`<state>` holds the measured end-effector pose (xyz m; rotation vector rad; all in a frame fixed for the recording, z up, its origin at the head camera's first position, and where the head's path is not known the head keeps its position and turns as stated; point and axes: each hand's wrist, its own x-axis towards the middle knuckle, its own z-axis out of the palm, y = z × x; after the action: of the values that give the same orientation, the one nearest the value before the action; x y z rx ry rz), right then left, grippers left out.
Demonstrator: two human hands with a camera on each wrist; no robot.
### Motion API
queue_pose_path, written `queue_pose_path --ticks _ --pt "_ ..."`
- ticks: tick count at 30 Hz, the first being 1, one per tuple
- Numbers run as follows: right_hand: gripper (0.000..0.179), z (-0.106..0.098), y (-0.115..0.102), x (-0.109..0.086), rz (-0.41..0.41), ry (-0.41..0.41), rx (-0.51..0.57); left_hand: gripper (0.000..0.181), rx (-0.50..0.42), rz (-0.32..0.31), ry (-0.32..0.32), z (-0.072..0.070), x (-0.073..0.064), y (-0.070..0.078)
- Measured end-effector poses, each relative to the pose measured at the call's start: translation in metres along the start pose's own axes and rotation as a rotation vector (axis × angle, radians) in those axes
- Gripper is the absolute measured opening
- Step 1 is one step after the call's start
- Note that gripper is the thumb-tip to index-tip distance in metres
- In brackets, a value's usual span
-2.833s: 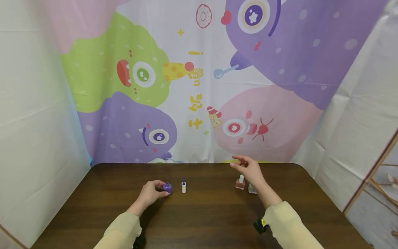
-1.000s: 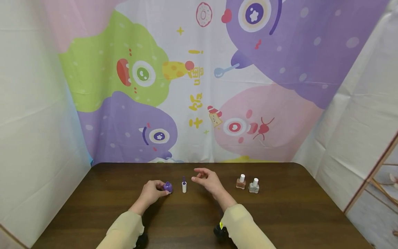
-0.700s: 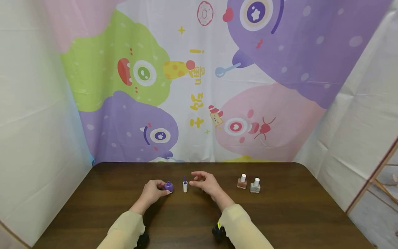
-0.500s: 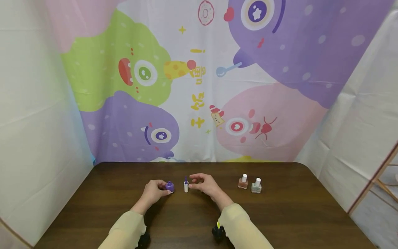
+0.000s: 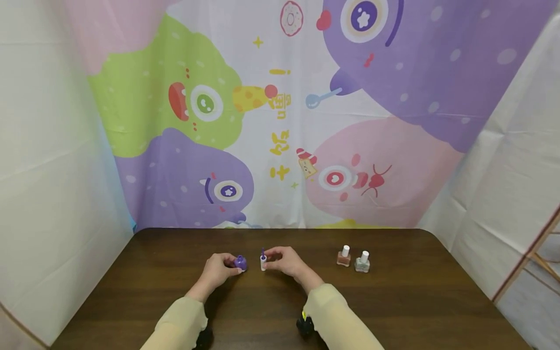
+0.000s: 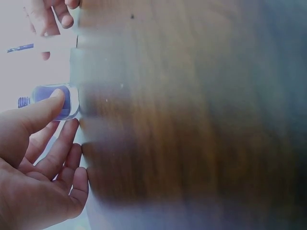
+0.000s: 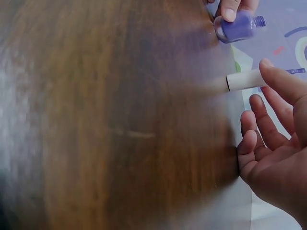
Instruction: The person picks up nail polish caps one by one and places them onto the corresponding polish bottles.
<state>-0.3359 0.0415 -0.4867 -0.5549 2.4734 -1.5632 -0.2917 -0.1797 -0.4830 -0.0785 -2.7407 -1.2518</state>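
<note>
My left hand [image 5: 218, 270] holds an uncapped purple nail polish bottle [image 5: 240, 263] between thumb and fingers, upright on the dark wooden table. In the left wrist view the thumb lies across the bottle [image 6: 45, 93] and its threaded neck is bare. Just right of it stands the white nail polish cap [image 5: 263, 263], its purple brush pointing up. My right hand [image 5: 288, 262] has thumb and index finger on either side of this cap; in the right wrist view the thumb lies against the white cap [image 7: 244, 80], with the other fingers curled loosely below.
Two closed nail polish bottles with white caps stand to the right: a brownish-pink one [image 5: 343, 256] and a pale grey-green glittery one [image 5: 362, 262]. A printed cartoon curtain [image 5: 280, 146] hangs behind the table's [image 5: 271, 311] far edge.
My right hand has come left from beside the two closed bottles to the white cap, and its thumb and finger have closed on it. My left hand stays on the purple bottle.
</note>
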Motion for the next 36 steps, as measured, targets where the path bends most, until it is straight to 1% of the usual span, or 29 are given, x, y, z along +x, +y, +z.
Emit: queue_pose_path --ticks 4,7,10,18,24,31,36 --pt "0.031 0.001 0.001 0.001 -0.009 0.012 -0.034 0.016 -0.004 0.010 -0.003 0.002 0.001 0.003" --pt "0.028 0.001 0.001 0.001 -0.010 0.023 -0.048 0.016 -0.004 0.005 -0.005 0.002 0.001 0.004" --pt "0.026 0.000 0.002 0.001 -0.023 0.036 -0.045 0.017 -0.001 -0.002 -0.008 0.002 0.000 0.005" --pt "0.025 0.000 0.005 0.000 -0.012 0.070 -0.017 0.017 -0.010 0.000 -0.001 0.001 0.001 0.003" --pt "0.026 -0.002 0.004 -0.001 -0.007 0.059 -0.013 0.016 -0.020 -0.030 0.002 0.000 0.001 0.001" --pt "0.025 -0.009 0.001 -0.005 0.028 0.015 0.040 0.015 -0.010 -0.033 -0.019 -0.003 -0.001 0.003" --pt "0.023 -0.015 -0.003 -0.008 0.030 0.006 0.027 0.016 0.009 -0.021 -0.015 -0.005 -0.001 0.005"
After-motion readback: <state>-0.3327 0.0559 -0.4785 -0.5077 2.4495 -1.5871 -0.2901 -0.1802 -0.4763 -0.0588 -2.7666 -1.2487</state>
